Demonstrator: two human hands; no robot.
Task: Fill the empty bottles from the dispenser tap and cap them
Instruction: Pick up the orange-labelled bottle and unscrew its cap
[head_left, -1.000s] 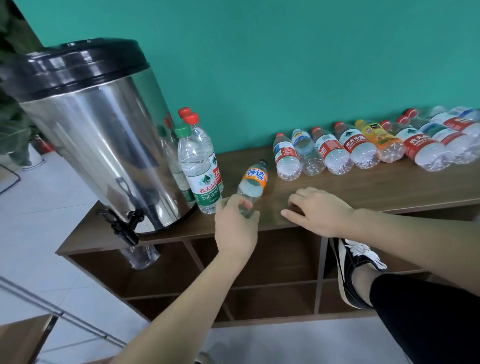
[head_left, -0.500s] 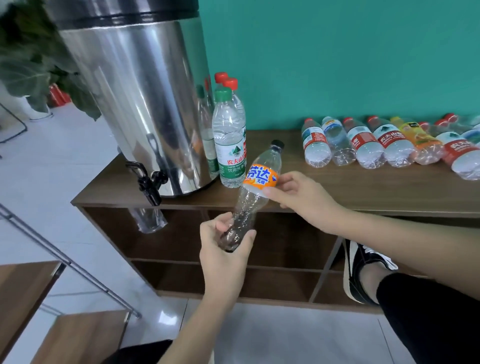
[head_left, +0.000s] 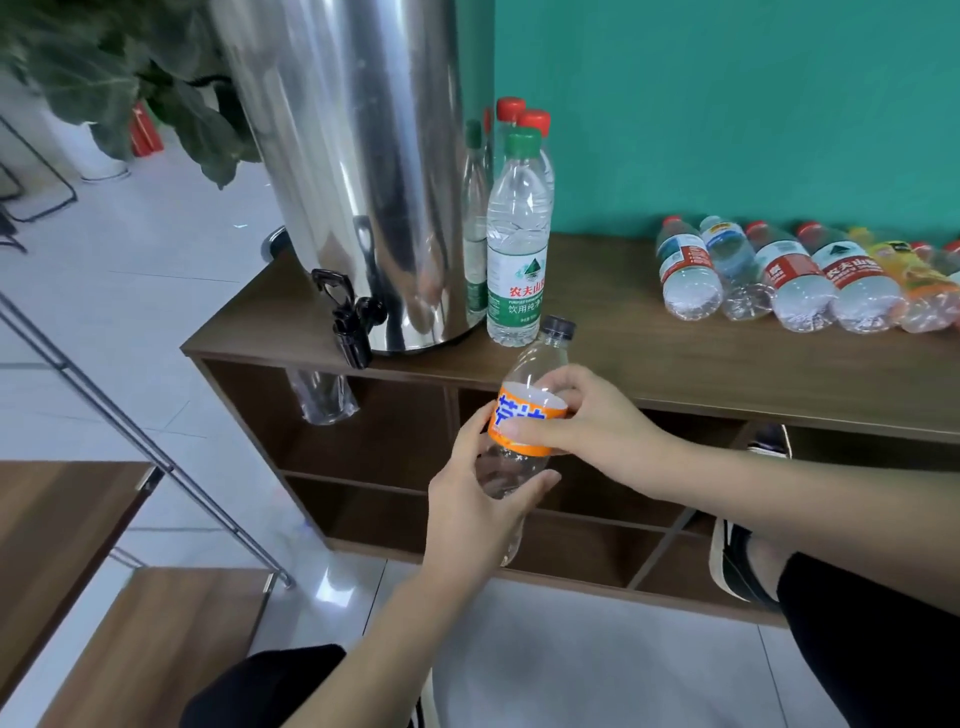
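An empty clear bottle with an orange label (head_left: 535, 374) and a dark cap (head_left: 558, 327) is held in front of the shelf, tilted, cap up. My left hand (head_left: 475, 512) grips its lower body. My right hand (head_left: 582, 426) wraps round the labelled part. The steel dispenser (head_left: 353, 171) stands on the wooden shelf top (head_left: 675, 358), its black tap (head_left: 348, 317) overhanging the front edge to the left of the bottle. Three capped upright bottles (head_left: 517, 244) stand right of the dispenser. Several empty bottles (head_left: 795, 280) lie in a row at the right.
A clear plastic bag (head_left: 322, 397) hangs below the tap. Open shelf compartments (head_left: 374, 431) sit under the top. A green plant (head_left: 130, 78) is at far left, a wooden bench (head_left: 67, 545) and a metal rail (head_left: 156, 457) at lower left. A black shoe (head_left: 737, 566) rests in a compartment.
The bottle went from lying on the shelf to being held in both hands in front of it. My right hand slid from its upper part onto the label. The view moved closer and left.
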